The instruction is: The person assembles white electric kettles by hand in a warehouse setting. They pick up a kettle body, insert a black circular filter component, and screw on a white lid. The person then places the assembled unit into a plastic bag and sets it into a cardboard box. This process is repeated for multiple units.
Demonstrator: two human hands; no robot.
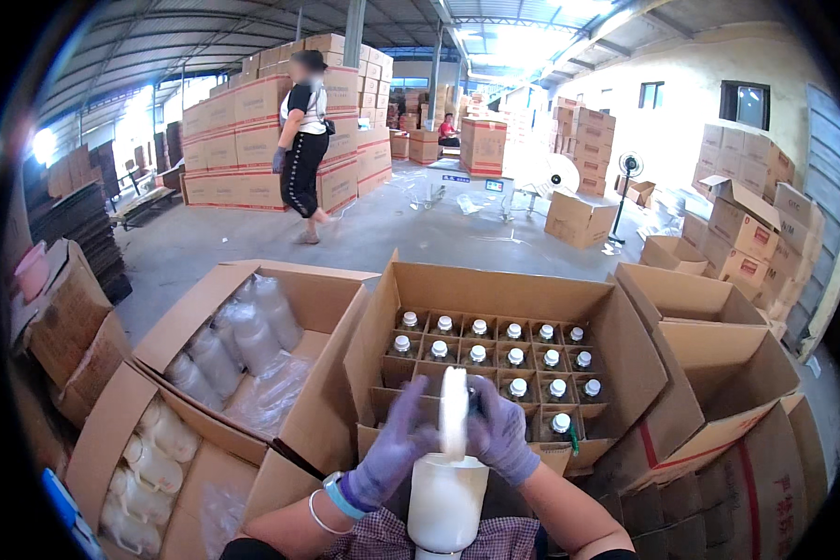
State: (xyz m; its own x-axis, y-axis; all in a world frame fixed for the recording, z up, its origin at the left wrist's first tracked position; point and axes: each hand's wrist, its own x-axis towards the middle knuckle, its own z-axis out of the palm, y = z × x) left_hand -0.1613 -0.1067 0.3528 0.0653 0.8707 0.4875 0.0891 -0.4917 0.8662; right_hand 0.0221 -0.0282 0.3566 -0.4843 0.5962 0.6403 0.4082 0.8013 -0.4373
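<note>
A large white plastic container [446, 504] stands upright in front of my lap, between my forearms. Above it is a narrow, upright flat white piece [453, 413], seen edge-on; its kind is unclear. My right hand [502, 431], in a purple-grey glove, grips this piece from the right, with something small and dark by its fingers. On the left side, my gloved left hand [397, 446] has its fingers raised and apart, close to the piece. Just beyond both hands, a divided carton [495, 280] holds several clear bottles [515, 357] with white caps.
Left are an open carton of bagged clear-plastic items [252, 327] and one of white handled containers [149, 471]. Open cartons [719, 373] stand right. Farther off, a person [305, 140] walks past stacked boxes [243, 145]; a fan [631, 168] and a machine table [457, 187] stand behind.
</note>
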